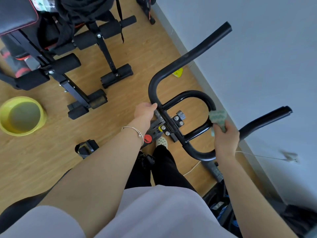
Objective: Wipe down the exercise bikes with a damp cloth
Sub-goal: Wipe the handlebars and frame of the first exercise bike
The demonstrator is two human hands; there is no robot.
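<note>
The exercise bike's black handlebar fills the middle of the view, with two long curved grips and a glossy inner loop bolted to the stem. My right hand grips a green patterned cloth and presses it against the right bend of the inner loop. My left hand holds the handlebar at its left bend, fingers wrapped round the tube. A thin bracelet sits on my left wrist.
A yellow basin holding water stands on the wooden floor at the left. A black weight bench with foam rollers stands at the upper left. A pale wall runs close along the right. A bike pedal is below left.
</note>
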